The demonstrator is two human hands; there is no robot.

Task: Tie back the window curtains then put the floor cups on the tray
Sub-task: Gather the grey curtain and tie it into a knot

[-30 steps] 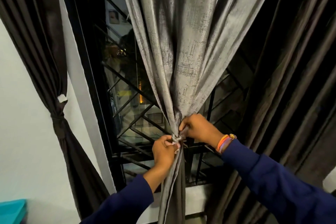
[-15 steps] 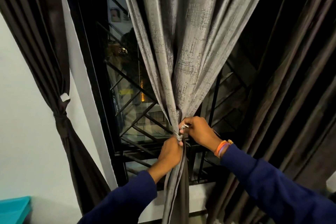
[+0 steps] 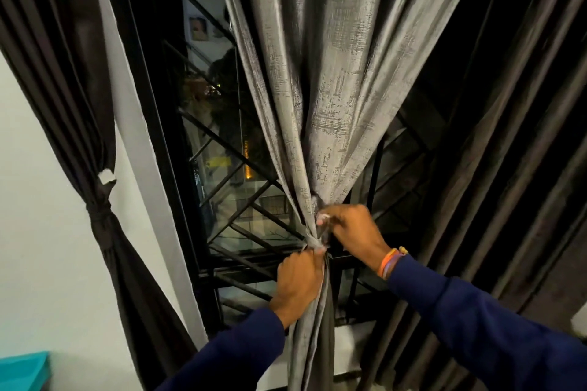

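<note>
Night shows through the window grille (image 3: 241,200) ahead of me, its black bars crossing in diagonals behind the glass, with a white wall (image 3: 38,232) off to the left. Hanging down the middle is the grey curtain (image 3: 333,89), its folds funnelling to a narrow waist just above the sill. That waist is where I am working. My left hand (image 3: 298,286) grips the gathered cloth just below the pinch, fingers curled round the bundle, so the folds cannot spread while the tie goes on. My right hand (image 3: 352,228) sits just above and to the right, fingertips pinching the end of the tie band (image 3: 314,243), which is wrapped around the waist; a small pale bit shows at my fingertips, though I cannot tell what it is. I judge that I am fastening the band, with the knot or hook not yet secure.

At the far left, the dark curtain (image 3: 95,136) is already cinched against the wall by its own band, so this side of the job looks done. More dark drapery (image 3: 492,168) hangs loose on the right. A teal object (image 3: 22,371) peeks in at the bottom left corner. Neither the cups nor the tray are in view, so that part waits.
</note>
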